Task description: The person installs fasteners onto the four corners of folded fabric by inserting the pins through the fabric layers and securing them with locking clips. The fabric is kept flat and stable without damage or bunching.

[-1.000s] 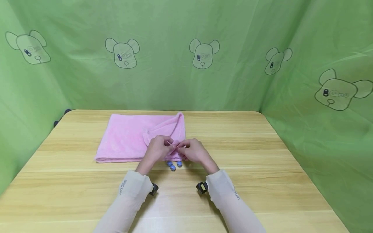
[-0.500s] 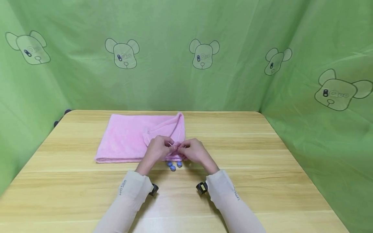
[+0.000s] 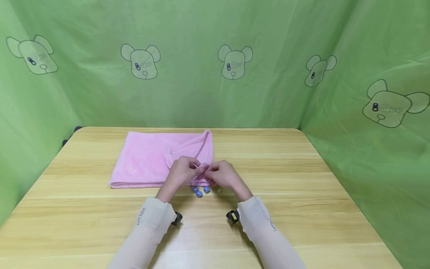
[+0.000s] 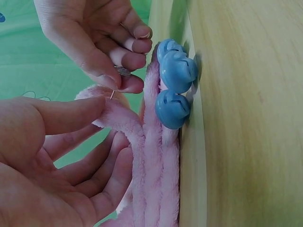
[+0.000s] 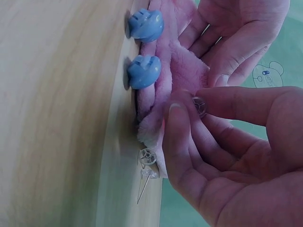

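A folded pink plush blanket (image 3: 147, 157) is lying beneath the left hand (image 3: 183, 171), probably handling soft and floppy, best taken by its edge; that hand, half curled, is pinching it there; the right hand (image 3: 224, 174), likewise curled, is pinching a round silvery metal disc (image 5: 200, 106), likely slippery

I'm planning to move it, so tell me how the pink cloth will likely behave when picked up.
The pink cloth will probably flop: its turned-back flap bends in soft curves. Its fuzzy surface suggests it won't be very slippery. Its stacked layers may unfold if only the top is lifted.
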A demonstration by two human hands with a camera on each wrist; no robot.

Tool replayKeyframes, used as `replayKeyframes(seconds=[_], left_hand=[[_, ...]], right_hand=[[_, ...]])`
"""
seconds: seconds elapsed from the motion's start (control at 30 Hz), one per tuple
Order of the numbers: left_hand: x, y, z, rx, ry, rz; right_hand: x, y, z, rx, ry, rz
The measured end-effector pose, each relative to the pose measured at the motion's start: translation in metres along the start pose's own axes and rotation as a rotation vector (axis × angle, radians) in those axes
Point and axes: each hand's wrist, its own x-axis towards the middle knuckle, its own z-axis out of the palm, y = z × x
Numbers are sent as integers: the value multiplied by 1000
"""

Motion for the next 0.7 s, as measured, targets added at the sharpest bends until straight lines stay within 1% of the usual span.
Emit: replayKeyframes(seconds=[0.33,0.7], left_hand=[[0,0,0,-2,-8,-5],[0,1,0,4,-15,-4]], right_hand=[[-1,-2,0,-18,13,5],[-1,-2,3,5,28,21]])
